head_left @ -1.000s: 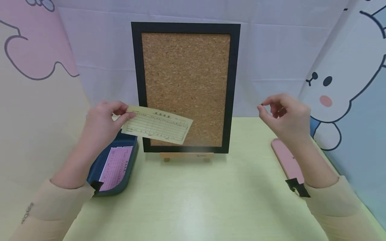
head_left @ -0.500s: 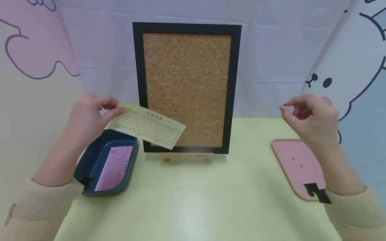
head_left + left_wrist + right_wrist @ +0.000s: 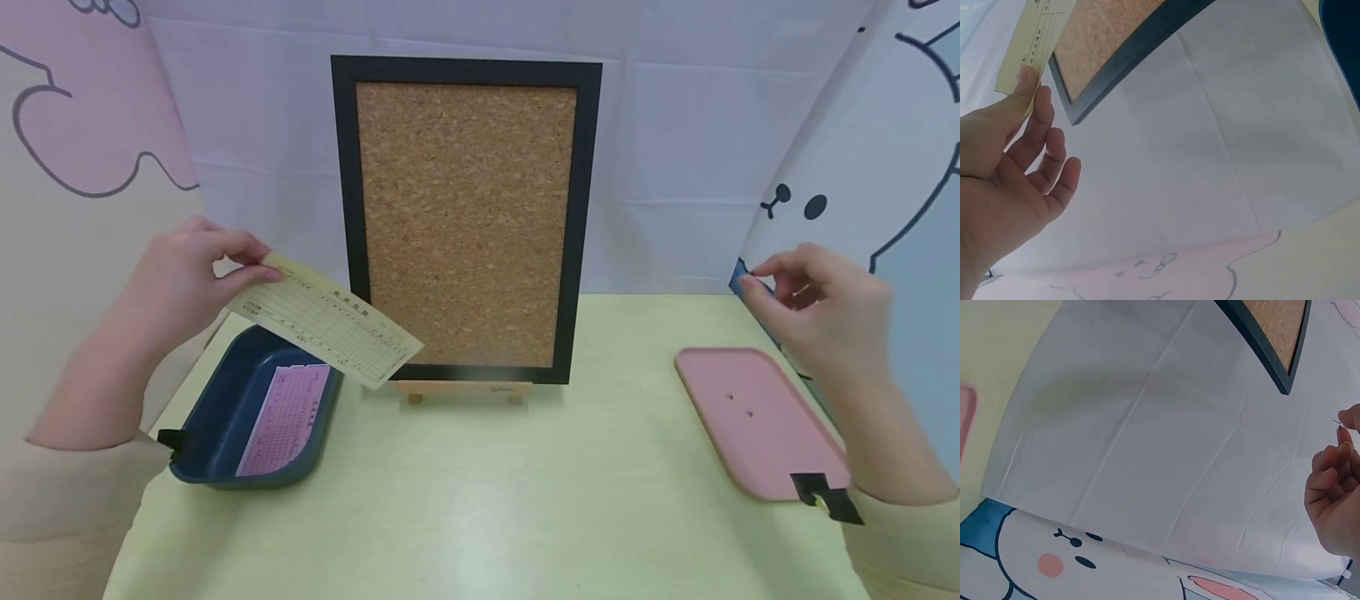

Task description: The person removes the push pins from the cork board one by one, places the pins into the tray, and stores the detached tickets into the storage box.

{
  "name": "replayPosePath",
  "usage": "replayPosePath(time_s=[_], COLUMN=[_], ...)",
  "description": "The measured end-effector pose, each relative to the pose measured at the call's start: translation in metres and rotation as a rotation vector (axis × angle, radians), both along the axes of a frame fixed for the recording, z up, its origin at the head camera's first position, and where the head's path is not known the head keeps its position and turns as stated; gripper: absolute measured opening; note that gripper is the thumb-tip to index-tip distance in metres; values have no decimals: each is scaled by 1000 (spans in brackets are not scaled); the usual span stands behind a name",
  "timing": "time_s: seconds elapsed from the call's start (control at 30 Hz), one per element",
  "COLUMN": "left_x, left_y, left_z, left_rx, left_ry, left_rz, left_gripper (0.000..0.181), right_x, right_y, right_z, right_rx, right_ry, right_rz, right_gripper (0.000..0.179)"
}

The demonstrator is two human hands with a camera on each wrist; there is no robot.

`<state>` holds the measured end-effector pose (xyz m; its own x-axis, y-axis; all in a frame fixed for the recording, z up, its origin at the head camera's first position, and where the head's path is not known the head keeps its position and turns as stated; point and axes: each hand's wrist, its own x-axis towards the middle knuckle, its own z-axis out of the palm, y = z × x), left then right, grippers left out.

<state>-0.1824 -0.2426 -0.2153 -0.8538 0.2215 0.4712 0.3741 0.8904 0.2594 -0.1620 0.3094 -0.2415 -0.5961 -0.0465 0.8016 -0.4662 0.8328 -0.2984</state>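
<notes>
My left hand [image 3: 191, 271] pinches one end of a pale yellow printed receipt slip [image 3: 337, 321] between thumb and index finger. The slip slants down to the right, its far corner overlapping the lower left of a black-framed cork board [image 3: 465, 208] in the head view. Off to the right, my right hand [image 3: 825, 308] pinches a thumbtack between thumb and forefinger, raised above the pink tray. A thin metal point of the thumbtack [image 3: 1336, 421] shows in the right wrist view; its head is mostly hidden by the fingers.
The board stands on a small wooden easel [image 3: 465, 387]. At left, a dark blue tray [image 3: 300, 472] holds a pink printed slip [image 3: 288, 417]. A pink tray [image 3: 750, 458] at right carries two tiny tacks [image 3: 749, 414]. White cloth [image 3: 675, 150] hangs behind.
My left hand has moved left with the yellow slip, which now tilts more steeply. My right hand has moved right, away from the board, uncovering most of the pink tray.
</notes>
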Motion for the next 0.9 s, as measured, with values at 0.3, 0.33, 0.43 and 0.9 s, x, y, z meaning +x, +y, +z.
replayPosePath(time_s=[0.3, 0.33, 0.43, 0.9], left_x=[-12, -13, -19, -45], left_y=[-21, -24, -31, -47], left_z=[-7, -7, -9, -22], left_rx=[-86, -95, -121, -242], left_ry=[-14, -19, -38, -191], left_rz=[-30, -30, -32, -61], left_gripper=[17, 17, 19, 20], right_x=[1, 1, 1, -11], right_y=[20, 23, 31, 64], right_z=[-12, -14, -21, -64], right_rx=[-37, -36, -36, -70], right_ry=[-69, -78, -113, -331], right_rz=[-55, -64, -96, -174], right_gripper=[14, 14, 15, 16])
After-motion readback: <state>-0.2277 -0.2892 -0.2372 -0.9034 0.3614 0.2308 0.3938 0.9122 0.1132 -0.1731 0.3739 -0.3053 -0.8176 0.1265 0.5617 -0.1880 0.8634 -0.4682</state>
